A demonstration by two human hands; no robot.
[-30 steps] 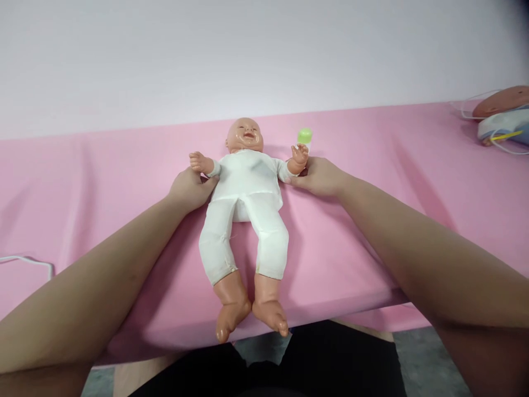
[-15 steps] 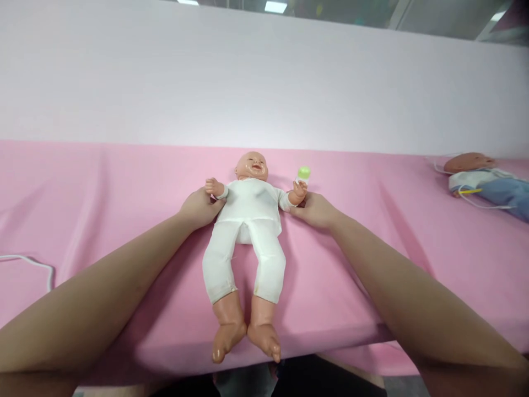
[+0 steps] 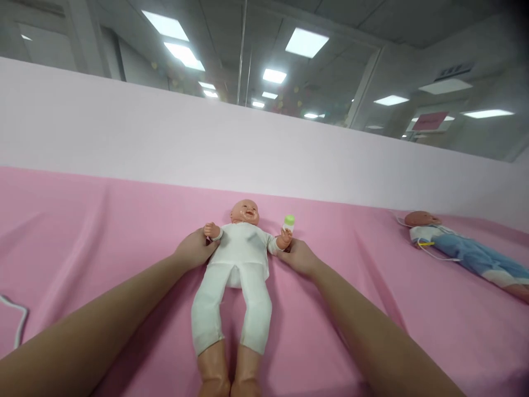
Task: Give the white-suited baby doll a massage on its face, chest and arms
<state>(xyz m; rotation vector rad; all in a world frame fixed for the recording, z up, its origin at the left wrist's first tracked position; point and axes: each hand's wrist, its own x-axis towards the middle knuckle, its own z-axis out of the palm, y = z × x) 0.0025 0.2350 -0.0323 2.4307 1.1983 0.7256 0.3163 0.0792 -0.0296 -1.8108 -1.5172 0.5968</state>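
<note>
A baby doll (image 3: 243, 248) in a white top and trousers lies face up on the pink sheet (image 3: 136, 220), its head away from me. My left hand (image 3: 195, 250) is closed on the doll's arm at the left, thumb over the sleeve end near its wrist. At the other side, my right hand (image 3: 300, 256) grips the doll's other forearm; some of its fingers are hidden beneath that arm. Just beyond the doll's hand on the right stands a small white bottle with a green cap (image 3: 289, 221).
Off to the right lies a second doll (image 3: 467, 248) in blue trousers, with a thin white tube and a yellow piece about it. A white cable (image 3: 22, 317) rests on the sheet at the left. Behind runs a low white wall (image 3: 165, 143) topped by glass.
The camera has tilted up, so everything sits lower in view and more of the glass and ceiling lights appears. Both hands keep their hold on the doll's arms.
</note>
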